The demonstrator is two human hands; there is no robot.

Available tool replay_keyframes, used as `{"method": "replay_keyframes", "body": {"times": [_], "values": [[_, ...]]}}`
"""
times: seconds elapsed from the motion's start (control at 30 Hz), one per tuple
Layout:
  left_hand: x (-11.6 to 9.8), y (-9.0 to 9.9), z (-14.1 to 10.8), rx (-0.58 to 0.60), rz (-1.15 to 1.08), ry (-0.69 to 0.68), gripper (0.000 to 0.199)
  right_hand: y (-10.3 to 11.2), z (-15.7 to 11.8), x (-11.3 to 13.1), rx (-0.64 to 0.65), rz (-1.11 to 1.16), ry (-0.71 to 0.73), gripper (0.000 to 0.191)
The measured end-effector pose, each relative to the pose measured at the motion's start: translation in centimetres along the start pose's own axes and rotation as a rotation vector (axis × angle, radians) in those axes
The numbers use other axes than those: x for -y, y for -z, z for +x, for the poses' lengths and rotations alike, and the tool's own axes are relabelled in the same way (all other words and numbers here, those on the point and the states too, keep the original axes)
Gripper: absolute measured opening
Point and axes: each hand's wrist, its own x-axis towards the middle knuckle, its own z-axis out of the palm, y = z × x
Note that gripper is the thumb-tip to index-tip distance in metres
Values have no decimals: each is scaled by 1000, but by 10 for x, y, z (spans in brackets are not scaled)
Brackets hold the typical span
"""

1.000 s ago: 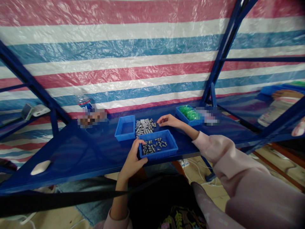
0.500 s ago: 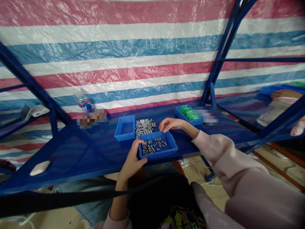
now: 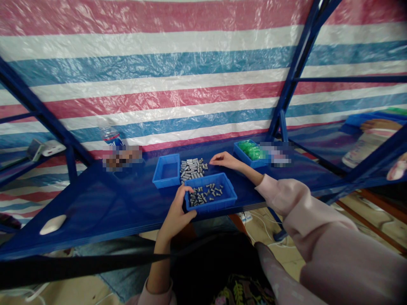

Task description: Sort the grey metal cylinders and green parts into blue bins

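Note:
My left hand point(image 3: 178, 212) grips the left end of a blue plastic bin point(image 3: 233, 192), thumb outside the near wall and fingers over the rim. Inside the bin lie several small metal screws point(image 3: 199, 197), bunched at the left and scattered at the right. Behind it, a pile of short silver metal cylinders point(image 3: 191, 168) rests on the table. My right hand point(image 3: 226, 160) is just right of this pile, beyond the bin's far rim. Its fingertips are drawn together in a pinch; whatever is between them is too small to make out.
An open blue bin point(image 3: 167, 169) stands left of the pile. Farther right is a blue bin of green pieces point(image 3: 251, 150). A bottle point(image 3: 111, 136) stands at the back left, a white mouse-shaped object point(image 3: 53, 224) at the front left. Blue frame posts point(image 3: 294, 72) flank the table point(image 3: 127, 199). Another person's hand point(image 3: 381, 125) shows far right.
My right hand has moved from above the bin's far rim, where it pinched a small dark metal piece, back and slightly left toward the cylinder pile. My left hand stays on the bin.

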Motion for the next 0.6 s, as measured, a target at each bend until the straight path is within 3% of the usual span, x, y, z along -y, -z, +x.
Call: {"method": "replay_keyframes", "body": {"times": [0.13,0.4,0.6], "values": [[0,0,0,-6,-1,-5,50,-1,4,-11,-55,-176,77,35],[0,1,0,7,4,10,50,-1,5,-19,-22,-379,161,33],[0,0,0,5,-10,14,50,-8,3,-21,14,-461,321,28]]}}
